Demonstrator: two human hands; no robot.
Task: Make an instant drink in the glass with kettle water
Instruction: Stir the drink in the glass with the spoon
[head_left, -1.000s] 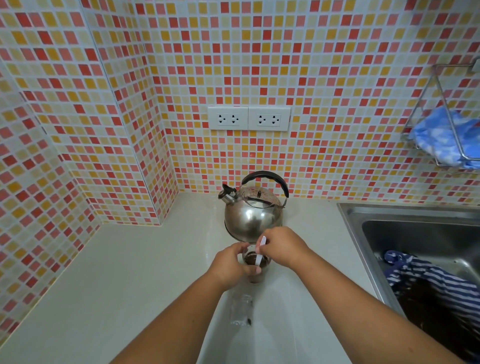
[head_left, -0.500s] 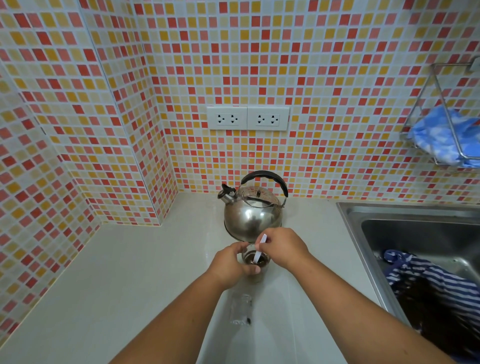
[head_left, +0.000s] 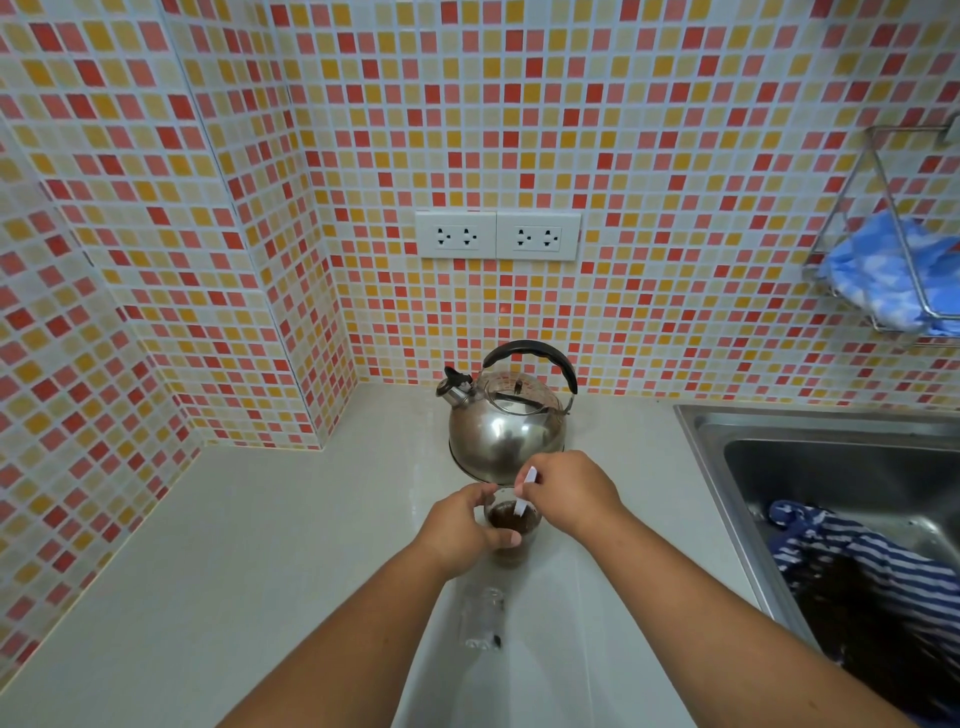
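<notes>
**Stirring the drink at the counter**

While the left hand (head_left: 460, 530) wraps closed around the side of the glass (head_left: 511, 530), the right hand (head_left: 569, 493) pinches the upper end of a white stirrer (head_left: 523, 493) between its fingertips, with the lower end dipped into the dark brown liquid inside. The glass stands upright on the pale countertop (head_left: 234, 545), just in front of the steel kettle (head_left: 506, 426), whose black handle arches over the lid and whose spout points left. Nearer the viewer, between the two forearms, a small clear wrapper (head_left: 482, 616) lies flat on the countertop. To the right, a stainless sink (head_left: 779, 441) holds a blue-and-white striped cloth (head_left: 857, 556). On the mosaic-tiled wall (head_left: 519, 104) behind the kettle sit two white socket plates (head_left: 497, 235), side by side. At the upper right, a wire rack (head_left: 883, 218) fixed to the wall carries a crumpled blue cloth (head_left: 883, 275)
</notes>
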